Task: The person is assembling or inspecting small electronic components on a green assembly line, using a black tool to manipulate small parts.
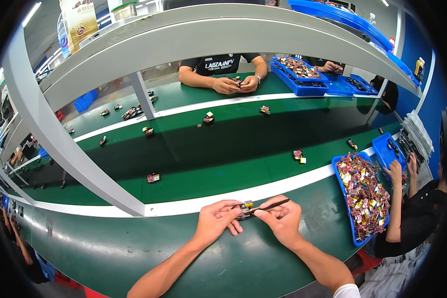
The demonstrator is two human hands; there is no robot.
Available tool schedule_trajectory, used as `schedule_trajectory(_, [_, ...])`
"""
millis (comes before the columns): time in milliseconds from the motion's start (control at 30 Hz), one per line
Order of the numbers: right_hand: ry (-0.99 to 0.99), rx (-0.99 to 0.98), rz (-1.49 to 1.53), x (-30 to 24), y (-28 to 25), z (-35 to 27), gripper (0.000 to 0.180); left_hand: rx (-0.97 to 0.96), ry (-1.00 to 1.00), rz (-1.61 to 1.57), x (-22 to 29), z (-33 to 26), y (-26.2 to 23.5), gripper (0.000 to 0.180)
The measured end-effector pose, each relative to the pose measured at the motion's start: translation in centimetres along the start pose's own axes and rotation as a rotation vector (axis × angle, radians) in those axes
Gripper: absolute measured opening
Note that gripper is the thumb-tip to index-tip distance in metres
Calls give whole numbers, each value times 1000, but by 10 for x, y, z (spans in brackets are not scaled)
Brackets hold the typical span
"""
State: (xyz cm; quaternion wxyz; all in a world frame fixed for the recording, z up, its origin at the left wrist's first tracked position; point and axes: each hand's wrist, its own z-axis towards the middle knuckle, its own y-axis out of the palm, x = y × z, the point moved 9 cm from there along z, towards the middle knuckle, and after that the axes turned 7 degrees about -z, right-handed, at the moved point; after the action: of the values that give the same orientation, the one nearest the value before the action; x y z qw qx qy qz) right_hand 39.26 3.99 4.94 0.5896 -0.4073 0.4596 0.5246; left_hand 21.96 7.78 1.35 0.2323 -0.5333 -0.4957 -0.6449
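Observation:
Over the green work table (174,253), close to the white rail, my left hand (214,222) has its fingers closed around a small electronic assembly (245,210). A yellow-and-silver piece (248,204) shows at the assembly's top. My right hand (285,224) pinches a slim, dark, stick-like tool (277,204). Its inner end meets the assembly, and its outer end points up to the right. The two hands almost touch at the assembly. Finer parts between the fingertips are too small to make out.
Beyond the white rail, a green conveyor belt (223,171) carries scattered small assemblies (153,177). At right stands a blue tray (355,238) heaped with small wired parts, beside a co-worker's hands (395,171). Another person (218,74) works opposite. A grey frame post (84,159) rises at left.

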Motion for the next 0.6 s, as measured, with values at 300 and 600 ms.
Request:
schedule_trajectory(300, [-117, 39, -156, -10, -2, -2, 15, -4, 17, 11, 1, 0, 3, 33])
schedule_trajectory(600, [-105, 40, -192, -9, -1, -4, 14, 21, 37, 2, 3, 1, 2, 31])
